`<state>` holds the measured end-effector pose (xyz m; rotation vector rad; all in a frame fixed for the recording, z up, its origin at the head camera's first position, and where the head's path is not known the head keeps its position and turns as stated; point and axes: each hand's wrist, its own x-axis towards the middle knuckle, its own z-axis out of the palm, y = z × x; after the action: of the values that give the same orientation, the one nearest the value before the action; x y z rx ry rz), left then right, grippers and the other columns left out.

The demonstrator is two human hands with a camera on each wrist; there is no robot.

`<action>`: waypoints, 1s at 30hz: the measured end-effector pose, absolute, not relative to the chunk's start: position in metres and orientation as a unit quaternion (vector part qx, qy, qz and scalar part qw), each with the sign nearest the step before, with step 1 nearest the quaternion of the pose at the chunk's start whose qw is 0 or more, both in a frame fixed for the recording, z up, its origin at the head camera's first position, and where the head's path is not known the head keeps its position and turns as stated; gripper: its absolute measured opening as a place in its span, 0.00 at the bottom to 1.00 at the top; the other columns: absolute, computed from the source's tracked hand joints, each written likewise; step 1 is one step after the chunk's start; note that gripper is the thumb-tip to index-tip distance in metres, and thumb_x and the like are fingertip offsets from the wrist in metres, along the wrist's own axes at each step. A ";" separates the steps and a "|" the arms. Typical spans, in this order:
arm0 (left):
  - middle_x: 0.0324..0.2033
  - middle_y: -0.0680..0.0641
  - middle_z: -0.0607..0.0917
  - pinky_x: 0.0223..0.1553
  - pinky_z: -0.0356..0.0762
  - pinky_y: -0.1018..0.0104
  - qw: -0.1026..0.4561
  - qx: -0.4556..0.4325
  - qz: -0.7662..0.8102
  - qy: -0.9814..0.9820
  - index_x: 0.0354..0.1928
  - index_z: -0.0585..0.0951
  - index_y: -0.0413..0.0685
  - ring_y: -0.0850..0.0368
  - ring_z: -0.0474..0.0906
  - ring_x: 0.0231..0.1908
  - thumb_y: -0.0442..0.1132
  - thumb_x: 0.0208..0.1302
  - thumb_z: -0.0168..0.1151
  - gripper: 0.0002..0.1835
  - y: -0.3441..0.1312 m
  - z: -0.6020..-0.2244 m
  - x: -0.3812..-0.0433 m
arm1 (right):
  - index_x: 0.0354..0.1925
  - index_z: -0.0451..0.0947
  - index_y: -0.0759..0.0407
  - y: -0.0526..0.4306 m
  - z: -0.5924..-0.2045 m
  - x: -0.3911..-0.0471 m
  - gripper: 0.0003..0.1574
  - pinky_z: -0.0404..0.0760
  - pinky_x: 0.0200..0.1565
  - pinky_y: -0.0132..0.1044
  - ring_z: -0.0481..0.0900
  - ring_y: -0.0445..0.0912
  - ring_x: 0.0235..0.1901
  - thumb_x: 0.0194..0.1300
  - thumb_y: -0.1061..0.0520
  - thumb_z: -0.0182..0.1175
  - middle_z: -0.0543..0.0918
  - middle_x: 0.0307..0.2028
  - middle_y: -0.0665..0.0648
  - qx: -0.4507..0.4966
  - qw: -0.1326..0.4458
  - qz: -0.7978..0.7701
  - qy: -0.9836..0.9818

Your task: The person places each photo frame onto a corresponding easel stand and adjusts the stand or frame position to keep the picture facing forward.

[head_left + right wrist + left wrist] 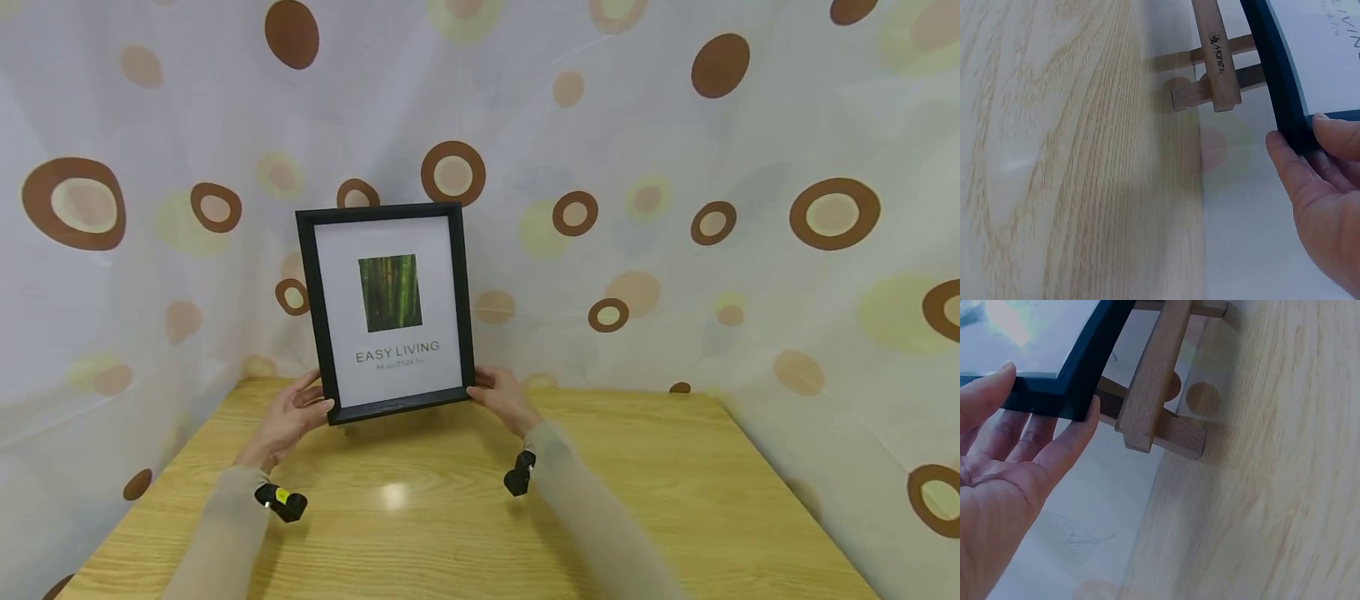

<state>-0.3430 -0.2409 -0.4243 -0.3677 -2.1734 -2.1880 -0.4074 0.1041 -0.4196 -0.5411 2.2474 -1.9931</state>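
Note:
A black picture frame [390, 312] stands upright, tilted slightly to one side, with a green bamboo picture and the words "EASY LIVING" on its white sheet. My left hand [291, 417] grips its lower left corner, thumb in front and fingers behind and below. At the lower right corner, my right hand [506, 400] pinches the frame the same way. Behind and below it, a small wooden easel [1154, 375] shows in the left wrist view. The right wrist view shows the easel's wooden bar [1216, 59] with printed lettering. Whether the frame rests on the easel I cannot tell.
A light wooden table [420, 517] spreads beneath both arms. A white curtain [637, 150] with brown and beige circles hangs behind it and along both sides. Small black cameras sit on both wrists.

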 end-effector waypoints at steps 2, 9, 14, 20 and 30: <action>0.60 0.34 0.63 0.46 0.75 0.61 0.024 -0.114 -0.703 -0.702 0.70 0.50 0.48 0.53 0.70 0.51 0.31 0.59 0.59 0.40 -0.242 -0.425 -0.343 | 0.62 0.62 0.66 0.099 -0.425 -0.411 0.30 0.74 0.49 0.44 0.71 0.55 0.53 0.61 0.71 0.53 0.72 0.54 0.66 -0.173 0.031 -0.644 0.744; 0.60 0.37 0.64 0.46 0.74 0.65 0.037 -0.116 -0.678 -0.725 0.70 0.51 0.54 0.51 0.67 0.53 0.34 0.59 0.60 0.40 -0.246 -0.432 -0.347 | 0.65 0.57 0.64 0.087 -0.437 -0.418 0.32 0.72 0.48 0.53 0.73 0.57 0.49 0.63 0.73 0.48 0.71 0.53 0.70 -0.161 0.042 -0.680 0.714; 0.60 0.37 0.65 0.45 0.75 0.66 0.049 -0.120 -0.687 -0.715 0.70 0.51 0.53 0.54 0.69 0.51 0.33 0.61 0.58 0.39 -0.252 -0.435 -0.353 | 0.64 0.59 0.64 0.078 -0.436 -0.421 0.32 0.72 0.49 0.54 0.73 0.57 0.49 0.62 0.74 0.48 0.71 0.52 0.69 -0.149 0.042 -0.682 0.715; 0.61 0.35 0.62 0.48 0.74 0.62 0.038 -0.109 -0.705 -0.699 0.70 0.49 0.53 0.54 0.68 0.52 0.30 0.61 0.56 0.39 -0.254 -0.432 -0.350 | 0.61 0.59 0.73 0.067 -0.431 -0.421 0.27 0.73 0.48 0.51 0.72 0.59 0.50 0.63 0.74 0.45 0.69 0.53 0.73 -0.135 0.035 -0.674 0.726; 0.63 0.37 0.60 0.47 0.74 0.66 0.042 -0.101 -0.705 -0.701 0.70 0.50 0.57 0.52 0.66 0.55 0.31 0.61 0.57 0.40 -0.257 -0.444 -0.358 | 0.63 0.57 0.72 0.066 -0.437 -0.428 0.29 0.74 0.47 0.52 0.77 0.63 0.42 0.63 0.74 0.45 0.67 0.54 0.75 -0.120 0.047 -0.680 0.722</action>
<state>-0.3577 -0.2565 -0.4437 -0.3102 -2.1440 -2.1565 -0.4279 0.0656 -0.4374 -0.3668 2.2014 -2.0753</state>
